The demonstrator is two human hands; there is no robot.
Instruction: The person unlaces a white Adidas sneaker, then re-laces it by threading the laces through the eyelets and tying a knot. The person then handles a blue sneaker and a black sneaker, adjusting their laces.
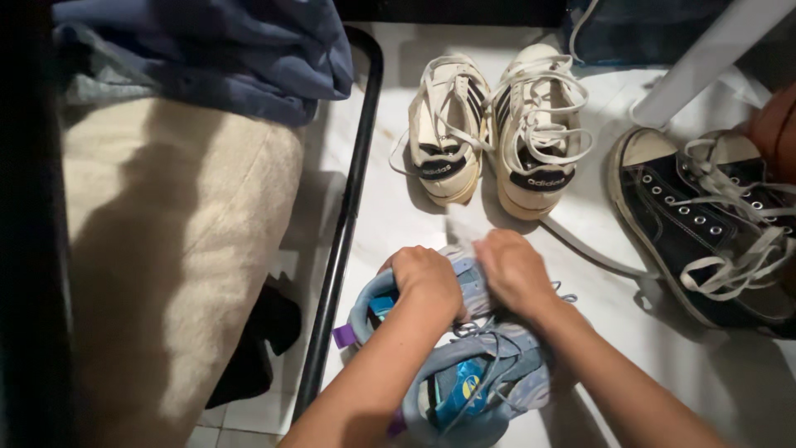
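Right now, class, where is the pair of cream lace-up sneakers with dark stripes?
In the head view, the pair of cream lace-up sneakers with dark stripes stands on the white floor at top centre, beyond both hands, between the black metal bar and the black canvas sneakers.

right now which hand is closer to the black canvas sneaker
Right. The right hand rests on the toe end of the light blue sneakers, on the side facing the black canvas sneaker. The left hand grips the blue sneakers farther away.
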